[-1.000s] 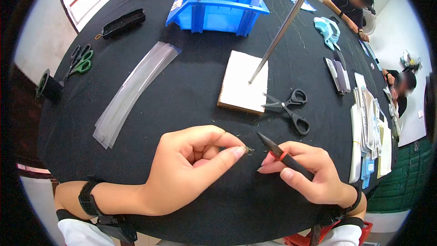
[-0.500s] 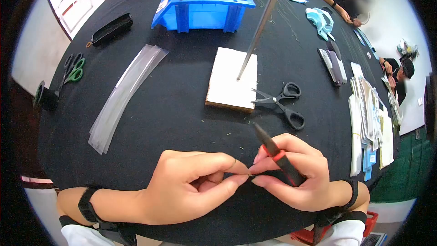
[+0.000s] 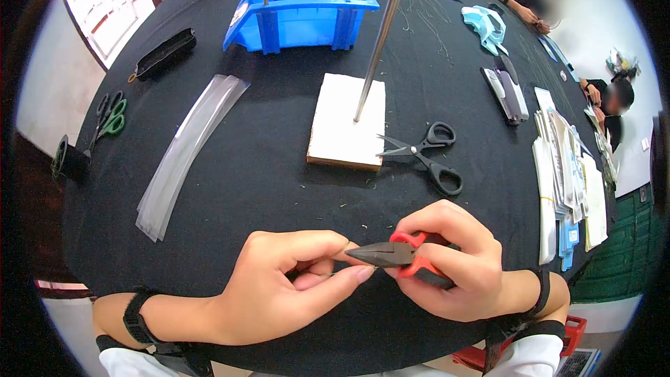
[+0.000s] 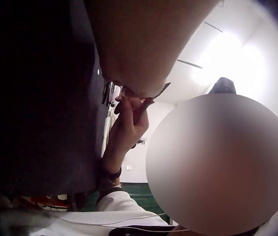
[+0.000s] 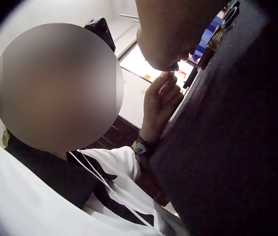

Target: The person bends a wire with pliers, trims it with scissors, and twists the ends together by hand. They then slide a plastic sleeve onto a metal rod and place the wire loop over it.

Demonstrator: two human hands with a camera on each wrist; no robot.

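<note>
My right hand holds red-handled pliers, their dark pointed jaws aimed left over the fingertips of my left hand. Thumb and forefinger of the left hand pinch something tiny and thin right under the jaws; what it is I cannot tell. Whether the jaws touch it is unclear. A thin line crosses the left forefinger. In the left wrist view my right hand shows beyond the near hand, and in the right wrist view my left hand is raised to the fingertips.
Ahead stand a white block with a metal rod, black scissors and a blue bin. Clear plastic strips lie left; a stapler and stacked packets lie right. Two people sit at the far right.
The right hand has come left to the left fingertips and turned the pliers from pointing up and away to lying flat, pointing left. The left hand keeps its pinch.
</note>
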